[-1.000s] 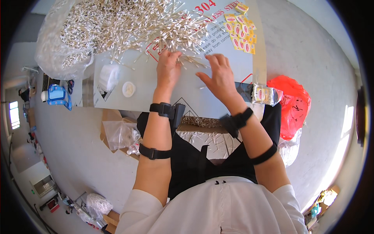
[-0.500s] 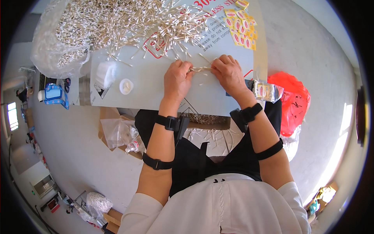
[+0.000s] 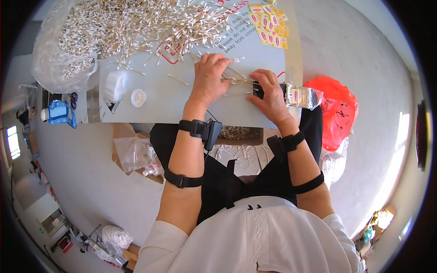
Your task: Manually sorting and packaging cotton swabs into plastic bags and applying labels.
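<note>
Several cotton swabs (image 3: 240,80) lie on the grey sheet-covered tabletop (image 3: 159,104) between my hands, some crossing at angles. My left hand (image 3: 208,77) is at their left ends, fingers curved, with a gap between thumb and forefinger. My right hand (image 3: 270,94) rests at their right ends, thumb spread from the fingers. A black strip (image 3: 258,89) shows partly beneath it. Right of that hand, a clear pack of cotton swabs (image 3: 298,96) with a yellow label sits at the table edge. How the fingertips touch the swabs is partly hidden.
A large heap of swabs (image 3: 136,27) spills from a clear bag (image 3: 45,63) at the far left. Yellow labels (image 3: 271,25) lie far right. A round white lid (image 3: 139,97) sits left, and a red bag (image 3: 334,113) hangs right. Below the table edge stands a box of swabs (image 3: 241,133).
Both hands pinched the swabs before; now their fingers are apart. My right hand has come nearer to me, and the left has reached slightly farther. The whole view has shifted a little.
</note>
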Demonstrator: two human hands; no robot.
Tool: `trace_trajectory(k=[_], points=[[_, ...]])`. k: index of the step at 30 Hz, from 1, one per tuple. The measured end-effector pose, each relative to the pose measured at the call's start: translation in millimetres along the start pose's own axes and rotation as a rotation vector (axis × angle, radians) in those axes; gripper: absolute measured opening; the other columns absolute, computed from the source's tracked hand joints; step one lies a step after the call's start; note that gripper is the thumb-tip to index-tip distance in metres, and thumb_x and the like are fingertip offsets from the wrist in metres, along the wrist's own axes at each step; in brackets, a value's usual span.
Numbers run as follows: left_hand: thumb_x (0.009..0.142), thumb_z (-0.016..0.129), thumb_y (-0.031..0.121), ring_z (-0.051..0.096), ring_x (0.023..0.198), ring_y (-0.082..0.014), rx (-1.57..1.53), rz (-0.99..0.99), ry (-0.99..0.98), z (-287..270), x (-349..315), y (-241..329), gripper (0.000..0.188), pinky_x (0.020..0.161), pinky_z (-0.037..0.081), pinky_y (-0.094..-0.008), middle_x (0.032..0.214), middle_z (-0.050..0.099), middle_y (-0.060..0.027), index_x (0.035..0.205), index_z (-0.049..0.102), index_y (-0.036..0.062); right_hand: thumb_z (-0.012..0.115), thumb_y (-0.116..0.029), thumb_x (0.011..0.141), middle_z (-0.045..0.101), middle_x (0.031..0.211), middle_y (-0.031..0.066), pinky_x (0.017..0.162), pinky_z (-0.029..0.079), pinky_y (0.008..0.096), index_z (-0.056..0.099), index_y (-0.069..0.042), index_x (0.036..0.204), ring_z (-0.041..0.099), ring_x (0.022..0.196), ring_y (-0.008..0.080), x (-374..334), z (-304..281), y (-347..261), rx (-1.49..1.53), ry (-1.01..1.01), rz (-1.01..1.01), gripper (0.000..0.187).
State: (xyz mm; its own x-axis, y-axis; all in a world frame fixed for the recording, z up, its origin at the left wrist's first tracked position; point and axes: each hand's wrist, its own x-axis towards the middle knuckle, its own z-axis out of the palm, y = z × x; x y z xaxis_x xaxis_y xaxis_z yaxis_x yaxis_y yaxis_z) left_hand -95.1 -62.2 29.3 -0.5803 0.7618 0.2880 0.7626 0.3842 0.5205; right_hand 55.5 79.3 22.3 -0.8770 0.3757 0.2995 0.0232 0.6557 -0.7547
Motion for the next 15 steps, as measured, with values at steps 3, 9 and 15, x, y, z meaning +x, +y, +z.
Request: trace_trajectory(k=[3,9,15], points=[[0.068,0.075,0.004,0.053,0.103,-0.0224,0.011,-0.051,-0.014,9,-3,2,0.027,0.093,0.039,-0.0397,0.097,0.060,0.0019,0.093,0.070,0.0127,0.074,-0.001,0.069,0.059,0.106,0.0093,0.088,0.047,0.0407,0.066,-0.006,0.098,0.055,0.101,0.0327,0,2,6,-0.012,-0.050,-0.038,0.031],[0.071,0.076,0.004,0.058,0.087,-0.0243,-0.055,-0.035,-0.014,7,8,-10,0.016,0.078,0.047,-0.0367,0.083,0.063,-0.0019,0.084,0.069,0.0097,0.072,-0.003,0.073,0.061,0.094,0.0064,0.083,0.048,0.0414,0.066,-0.005,0.084,0.058,0.092,0.0303,1,6,11,-0.040,0.047,0.035,0.013],[0.070,0.075,0.005,0.059,0.078,-0.0286,-0.006,-0.087,0.073,8,22,-20,0.011,0.070,0.048,-0.0418,0.077,0.063,-0.0060,0.076,0.066,0.0089,0.072,-0.002,0.073,0.060,0.090,0.0053,0.080,0.048,0.0414,0.066,-0.007,0.079,0.058,0.089,0.0293,-2,0,8,-0.077,0.040,-0.020,0.010]])
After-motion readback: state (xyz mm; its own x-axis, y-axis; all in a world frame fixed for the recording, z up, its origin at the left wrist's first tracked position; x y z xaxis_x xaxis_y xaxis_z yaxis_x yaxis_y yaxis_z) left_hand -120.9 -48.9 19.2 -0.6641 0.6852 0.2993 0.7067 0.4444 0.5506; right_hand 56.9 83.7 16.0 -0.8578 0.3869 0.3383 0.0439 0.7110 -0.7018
